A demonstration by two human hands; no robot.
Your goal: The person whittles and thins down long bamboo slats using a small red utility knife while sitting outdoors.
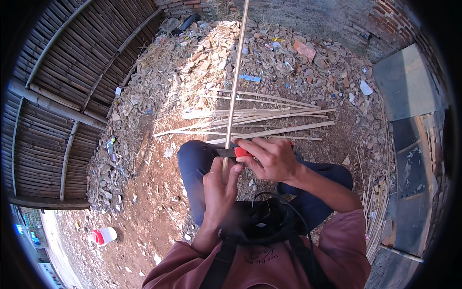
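The left hand [219, 190] was clamped around the lower end of a long pale bamboo strip [236, 82], which rose from the person's lap straight up and away over the rubble. The right hand [272, 158] was closed on a red-handled knife [233, 152], its dark blade laid crosswise against the strip just above the left thumb. Both hands sat close together over the knees in dark trousers. Beyond them a loose bundle of split bamboo slats [260, 120] lay on the dirt ground. A small blue rectangular wrapper [249, 78] lay flat among the stones [308, 58] farther out. At lower left a white plastic jug with a red cap [103, 236] lay on bare earth, well apart. A bamboo wall [62, 96] stood at left.
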